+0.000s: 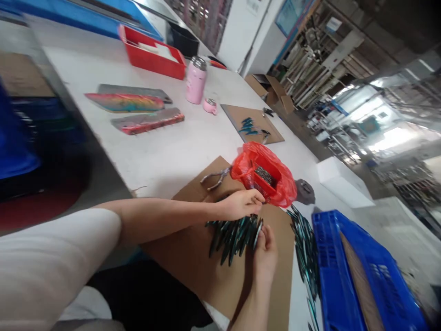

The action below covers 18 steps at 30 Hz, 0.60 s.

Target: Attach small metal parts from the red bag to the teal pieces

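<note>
Pieces [232,239] on cardboard [193,266], crate [325,257] to the right, flask [196,82] and tray [155,65] behind.

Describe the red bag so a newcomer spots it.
On the white table, find the cardboard under the right hand. The red bag sits at its far edge, just beyond the left hand. It's crumpled plastic, unlike the stiff red bin beside the pink bottle.

Slim pieces [234,236]: near-black with a teal-green sheen. Cardboard sheet [220,287]: plain brown. Plastic bag [286,177]: bright red. Surface [138,151]: white. Crate [327,257]: solid blue. Bottle [195,87]: pink, with silver-grey lid [199,63]. Pointed packet [124,102]: blended red, orange, yellow and teal. Tray [151,62]: plain red. Sleeve [69,262]: white.
</note>
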Available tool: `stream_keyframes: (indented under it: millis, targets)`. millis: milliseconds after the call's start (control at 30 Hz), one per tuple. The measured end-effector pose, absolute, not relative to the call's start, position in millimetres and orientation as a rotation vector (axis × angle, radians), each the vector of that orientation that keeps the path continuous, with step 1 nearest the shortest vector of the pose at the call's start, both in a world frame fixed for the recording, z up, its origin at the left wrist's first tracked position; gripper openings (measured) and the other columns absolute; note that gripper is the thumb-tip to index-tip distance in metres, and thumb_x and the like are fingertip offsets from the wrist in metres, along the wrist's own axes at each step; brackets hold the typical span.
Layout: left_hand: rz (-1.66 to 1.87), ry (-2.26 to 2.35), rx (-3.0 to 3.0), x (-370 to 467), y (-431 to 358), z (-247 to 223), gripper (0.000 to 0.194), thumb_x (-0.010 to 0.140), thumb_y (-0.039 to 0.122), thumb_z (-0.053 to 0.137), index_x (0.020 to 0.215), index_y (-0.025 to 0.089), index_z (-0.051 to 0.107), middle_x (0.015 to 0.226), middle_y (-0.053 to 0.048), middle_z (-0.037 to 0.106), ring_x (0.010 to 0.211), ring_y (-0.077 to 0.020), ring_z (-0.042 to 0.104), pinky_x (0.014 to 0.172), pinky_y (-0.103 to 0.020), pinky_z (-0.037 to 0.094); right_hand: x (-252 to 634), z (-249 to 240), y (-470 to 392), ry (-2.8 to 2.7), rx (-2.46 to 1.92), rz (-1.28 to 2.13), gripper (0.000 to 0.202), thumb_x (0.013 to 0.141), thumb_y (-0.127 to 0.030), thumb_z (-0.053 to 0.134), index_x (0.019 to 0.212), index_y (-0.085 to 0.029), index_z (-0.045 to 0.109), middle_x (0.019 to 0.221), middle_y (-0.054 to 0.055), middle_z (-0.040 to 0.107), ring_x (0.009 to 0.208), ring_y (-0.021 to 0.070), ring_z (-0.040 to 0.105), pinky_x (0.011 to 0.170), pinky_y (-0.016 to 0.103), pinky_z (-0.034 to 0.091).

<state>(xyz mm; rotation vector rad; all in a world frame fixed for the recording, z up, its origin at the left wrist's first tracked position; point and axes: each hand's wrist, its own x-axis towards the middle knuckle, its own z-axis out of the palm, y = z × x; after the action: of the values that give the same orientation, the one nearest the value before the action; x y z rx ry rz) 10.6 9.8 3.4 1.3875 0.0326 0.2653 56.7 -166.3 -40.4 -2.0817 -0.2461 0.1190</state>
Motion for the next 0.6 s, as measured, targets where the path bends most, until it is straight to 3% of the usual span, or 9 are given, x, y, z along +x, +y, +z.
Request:
stream_keyframes:
  millis: [233, 367, 500, 600]
  targets:
    - [0.223, 0.058, 1.431, 6.7, 12.3, 14.7, 0.02, 0.075, 0.022, 0.049, 0.094, 0.014, 0.049, 0.075, -0.001, 0.055, 0.068, -0.0079, 0.052, 0.059, -0.017, 0.042, 87.1, -27.9, -208.0, -0.027, -2.25, -0.284, 0.045, 0.07, -0.043, 0.046, 0.107, -0.018, 0.056, 0.099, 0.008, 0.061, 0.091, 0.0204, 0.053, 0.081, 0.034, 0.037]
    - [0.236, 0.08, 1.428, 9.1, 14.2, 10.8, 0.019, 0.077, 0.026, 0.048, 0.093, 0.015, 0.049, 0.073, 0.0, 0.056, 0.07, -0.0085, 0.054, 0.06, -0.017, 0.042, 110.5, -22.1, -245.4, 0.166, -2.312, -0.446, 0.029, 0.057, -0.036, 0.054, 0.08, -0.021, 0.063, 0.074, 0.006, 0.058, 0.078, 0.0258, 0.053, 0.073, 0.044, 0.035]
    - [0.27, 0.094, 1.451, 13.2, 17.6, 3.9, 0.018, 0.077, 0.025, 0.047, 0.092, 0.015, 0.049, 0.074, -0.001, 0.058, 0.07, -0.0083, 0.055, 0.061, -0.017, 0.042, 121.1, -21.0, -263.7, 0.328, -2.299, -0.446, 0.013, 0.043, -0.034, 0.059, 0.053, -0.027, 0.055, 0.056, 0.003, 0.046, 0.072, 0.0325, 0.051, 0.064, 0.053, 0.031]
    - [0.3, 0.102, 1.46, 14.2, 20.0, -0.3, 0.016, 0.076, 0.021, 0.046, 0.09, 0.015, 0.05, 0.077, -0.001, 0.058, 0.069, -0.008, 0.055, 0.059, -0.017, 0.042, 124.2, -21.0, -266.3, 0.332, -2.192, -0.352, 0.017, 0.041, -0.037, 0.064, 0.049, -0.029, 0.051, 0.05, 0.0, 0.039, 0.073, 0.034, 0.052, 0.062, 0.054, 0.033]
